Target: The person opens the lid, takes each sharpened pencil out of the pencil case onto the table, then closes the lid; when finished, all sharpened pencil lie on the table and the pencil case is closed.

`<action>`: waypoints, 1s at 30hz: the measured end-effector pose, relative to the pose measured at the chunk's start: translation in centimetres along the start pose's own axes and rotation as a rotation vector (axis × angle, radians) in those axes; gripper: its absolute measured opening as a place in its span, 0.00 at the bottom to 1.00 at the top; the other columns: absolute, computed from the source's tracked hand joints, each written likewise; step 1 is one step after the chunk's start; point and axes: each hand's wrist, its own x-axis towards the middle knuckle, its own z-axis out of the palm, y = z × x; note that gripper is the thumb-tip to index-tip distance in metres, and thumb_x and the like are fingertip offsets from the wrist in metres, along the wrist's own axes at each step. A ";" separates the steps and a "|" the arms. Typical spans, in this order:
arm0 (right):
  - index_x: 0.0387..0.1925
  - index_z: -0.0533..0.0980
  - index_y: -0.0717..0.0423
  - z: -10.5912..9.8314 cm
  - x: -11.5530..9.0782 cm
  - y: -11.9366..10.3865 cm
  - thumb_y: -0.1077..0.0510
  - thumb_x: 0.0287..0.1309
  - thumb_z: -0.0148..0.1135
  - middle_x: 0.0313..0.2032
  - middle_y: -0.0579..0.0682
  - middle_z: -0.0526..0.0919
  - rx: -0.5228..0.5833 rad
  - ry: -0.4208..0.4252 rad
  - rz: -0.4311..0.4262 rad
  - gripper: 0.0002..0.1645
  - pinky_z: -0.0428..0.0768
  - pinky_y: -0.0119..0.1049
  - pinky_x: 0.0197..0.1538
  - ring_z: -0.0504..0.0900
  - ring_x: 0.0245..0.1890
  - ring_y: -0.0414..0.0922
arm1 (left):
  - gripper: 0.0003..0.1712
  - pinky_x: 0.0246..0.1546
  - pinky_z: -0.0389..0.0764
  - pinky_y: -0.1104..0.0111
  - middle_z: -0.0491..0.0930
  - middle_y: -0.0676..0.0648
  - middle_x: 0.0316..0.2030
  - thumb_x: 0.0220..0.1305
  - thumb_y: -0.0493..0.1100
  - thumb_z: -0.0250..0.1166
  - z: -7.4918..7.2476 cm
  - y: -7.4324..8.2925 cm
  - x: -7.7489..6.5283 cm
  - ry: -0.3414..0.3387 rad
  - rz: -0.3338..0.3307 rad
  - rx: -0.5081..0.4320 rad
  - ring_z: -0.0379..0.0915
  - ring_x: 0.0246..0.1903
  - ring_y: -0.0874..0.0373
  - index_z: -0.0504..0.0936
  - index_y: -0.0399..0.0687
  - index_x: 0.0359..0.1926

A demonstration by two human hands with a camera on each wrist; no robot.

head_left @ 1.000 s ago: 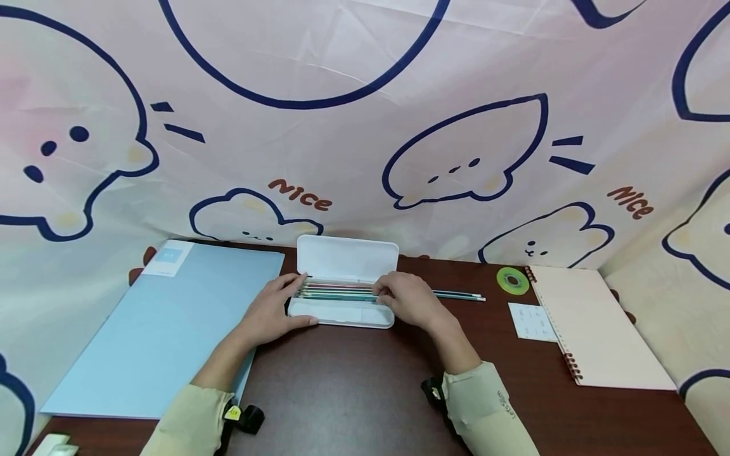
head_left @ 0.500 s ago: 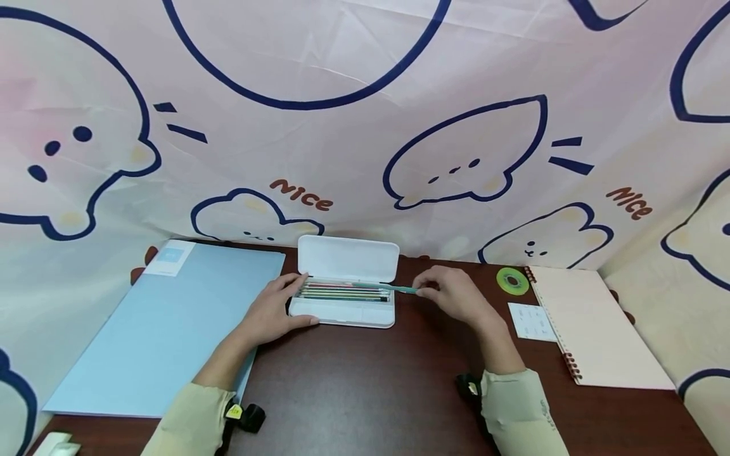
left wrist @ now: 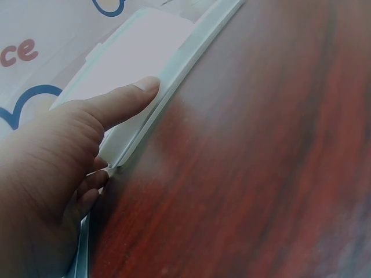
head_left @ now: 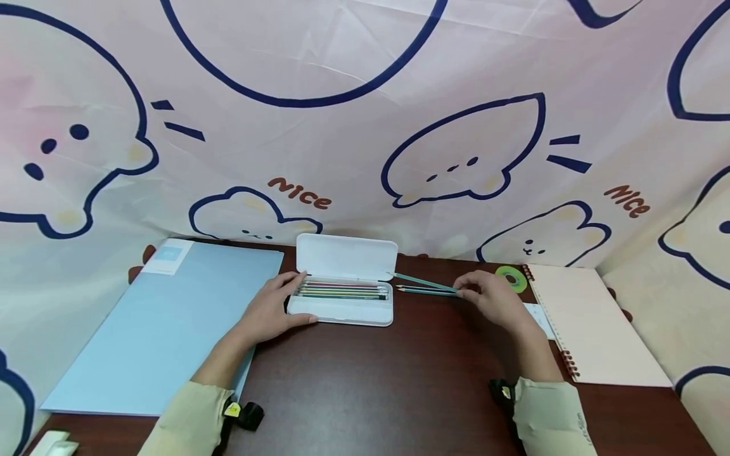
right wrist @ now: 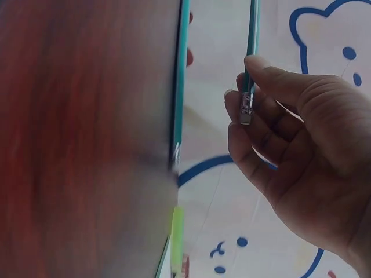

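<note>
A white pencil case (head_left: pixel 340 313) lies with its lid up at the back of the table, several coloured pencils (head_left: pixel 342 291) side by side in it. My left hand (head_left: pixel 272 310) grips its left end, thumb (left wrist: pixel 130 101) on the front rim and fingers round the end. To the right of the case, my right hand (head_left: pixel 493 301) pinches a teal pencil (right wrist: pixel 253 35) near its eraser end between thumb and fingers. The pencil slants, its point toward the case. Just beneath it, dark teal pencils (head_left: pixel 422 291) lie on the table, their far ends behind my fingers in the head view.
A large light-blue folder (head_left: pixel 182 323) covers the left side of the table. At right lie a spiral notebook (head_left: pixel 599 323), a green ring-shaped roll (head_left: pixel 511 278) and a partly covered white card (head_left: pixel 540 316). A printed cloth (head_left: pixel 342 145) hangs close behind.
My right hand has lifted a teal pencil out of the case and carried it to the right, over the pencils on the table. My left hand has stayed on the case.
</note>
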 end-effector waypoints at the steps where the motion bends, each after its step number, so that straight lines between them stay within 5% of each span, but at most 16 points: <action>1: 0.43 0.85 0.49 -0.1 -0.1 0.2 0.59 0.68 0.63 0.45 0.50 0.86 -0.007 0.002 0.001 0.07 0.79 0.46 0.48 0.79 0.43 0.47 | 0.59 0.66 0.66 0.38 0.61 0.37 0.74 0.54 0.67 0.74 0.0 0.0 0.0 0.002 0.000 0.003 0.59 0.71 0.36 0.59 0.48 0.79; 19: 0.41 0.86 0.52 -1.7 -1.5 3.2 0.60 0.66 0.65 0.38 0.49 0.85 -0.029 -0.014 0.147 0.06 0.78 0.41 0.42 0.76 0.40 0.48 | 0.59 0.66 0.66 0.38 0.61 0.36 0.74 0.54 0.67 0.73 -0.1 0.0 0.1 0.005 0.009 0.013 0.59 0.71 0.36 0.59 0.48 0.79; 30: 0.40 0.85 0.51 -1.0 -1.0 3.7 0.58 0.66 0.66 0.35 0.46 0.85 -0.087 -0.056 0.112 0.05 0.78 0.42 0.41 0.76 0.36 0.44 | 0.58 0.66 0.66 0.38 0.62 0.36 0.74 0.54 0.67 0.73 -0.1 0.1 0.1 0.004 0.009 0.010 0.59 0.71 0.37 0.59 0.48 0.79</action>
